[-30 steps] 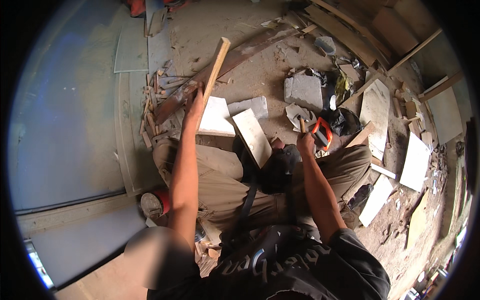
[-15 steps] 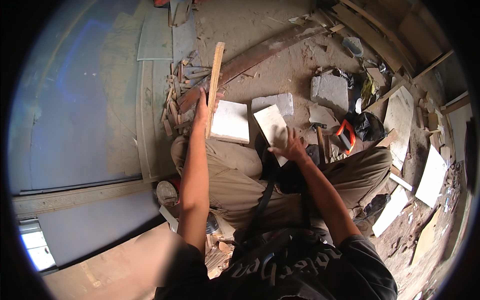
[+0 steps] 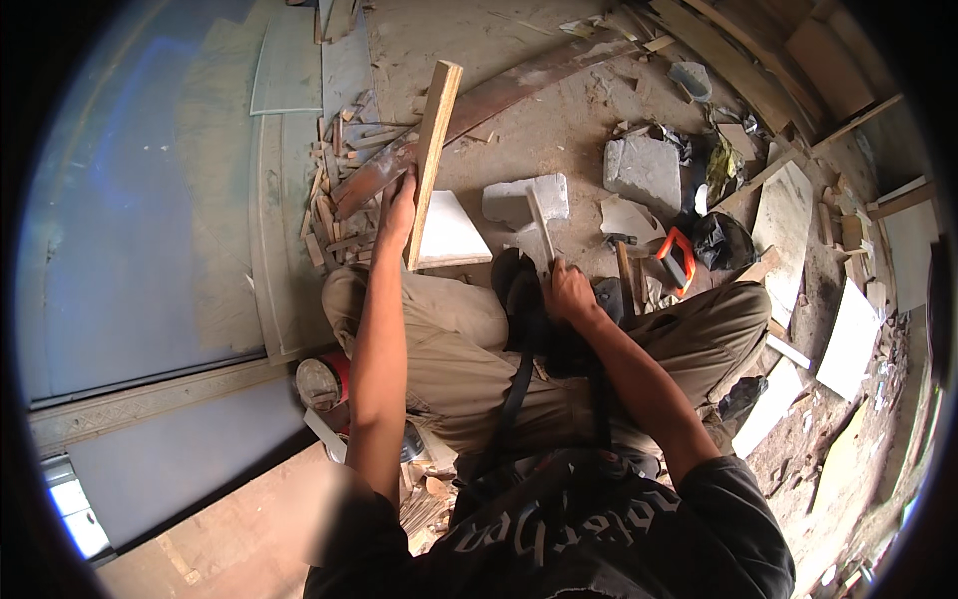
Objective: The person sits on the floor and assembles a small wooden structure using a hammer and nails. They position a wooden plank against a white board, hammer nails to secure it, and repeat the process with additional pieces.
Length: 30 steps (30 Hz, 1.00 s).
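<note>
My left hand (image 3: pixel 401 208) grips a wooden board (image 3: pixel 431 160) stood on edge, its pale raw edge turned toward me and tilted slightly to the right. Close behind the board's lower part lies a white square panel (image 3: pixel 451 236), partly hidden by it. In my right hand (image 3: pixel 573 292) is a thin white board (image 3: pixel 540 222), seen almost edge-on; my fingers are closed round its lower end. A light grey block (image 3: pixel 507 202) lies just beyond it on the dirt floor. My legs are folded, with both boards held above them.
An orange-framed handsaw (image 3: pixel 677 262) lies right of my right hand, near a black plastic bag (image 3: pixel 722 242). A larger pale block (image 3: pixel 642 172) sits farther off. Wood scraps (image 3: pixel 324 215) are heaped at left beside a long reddish plank (image 3: pixel 479 110). White sheets (image 3: pixel 850 339) lie at right.
The thin board in my right hand has turned from showing its white face to nearly edge-on, and my fingers have closed on it. The left board has tilted to the right.
</note>
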### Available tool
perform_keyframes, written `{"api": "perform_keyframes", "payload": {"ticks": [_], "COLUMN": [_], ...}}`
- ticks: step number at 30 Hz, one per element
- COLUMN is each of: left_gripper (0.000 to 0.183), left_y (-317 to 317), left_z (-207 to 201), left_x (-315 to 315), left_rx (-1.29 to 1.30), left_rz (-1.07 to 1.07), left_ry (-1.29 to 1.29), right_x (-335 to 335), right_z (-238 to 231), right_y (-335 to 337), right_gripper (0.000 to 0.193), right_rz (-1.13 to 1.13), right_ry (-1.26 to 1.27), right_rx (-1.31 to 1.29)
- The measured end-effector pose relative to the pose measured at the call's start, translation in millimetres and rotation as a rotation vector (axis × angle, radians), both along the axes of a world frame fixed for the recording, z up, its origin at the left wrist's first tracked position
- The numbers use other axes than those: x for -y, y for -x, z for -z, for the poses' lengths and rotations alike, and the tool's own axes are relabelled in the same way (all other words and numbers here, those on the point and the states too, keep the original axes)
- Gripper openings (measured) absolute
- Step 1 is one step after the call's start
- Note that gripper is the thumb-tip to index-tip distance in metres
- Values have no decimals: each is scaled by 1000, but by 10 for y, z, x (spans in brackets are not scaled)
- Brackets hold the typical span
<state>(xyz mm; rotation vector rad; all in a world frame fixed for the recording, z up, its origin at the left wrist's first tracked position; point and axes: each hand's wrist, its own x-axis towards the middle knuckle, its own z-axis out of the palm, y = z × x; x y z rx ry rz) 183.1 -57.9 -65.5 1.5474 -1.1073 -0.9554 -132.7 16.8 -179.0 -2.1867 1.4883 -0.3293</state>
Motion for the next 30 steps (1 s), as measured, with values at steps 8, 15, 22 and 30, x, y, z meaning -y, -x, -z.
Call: {"api": "perform_keyframes", "payload": {"ticks": [8, 15, 22, 30], "left_gripper": [45, 44, 45, 43], "left_y": [352, 388, 561, 487], "left_z": [-309, -403, -879, -742], "left_x": [114, 195, 78, 120], "left_rx": [182, -139, -262, -158], "left_rz": [-26, 45, 127, 52], "left_ry": [-40, -64, -217, -96], "right_x": [124, 55, -1, -46], "right_z": [-829, -1781, -2200, -2449], "right_y": [-114, -236, -339, -327], "right_gripper": [33, 28, 25, 23], "right_rz": [29, -107, -213, -246], "right_ry": [87, -17, 38, 3], "right_rx": [81, 79, 85, 72]}}
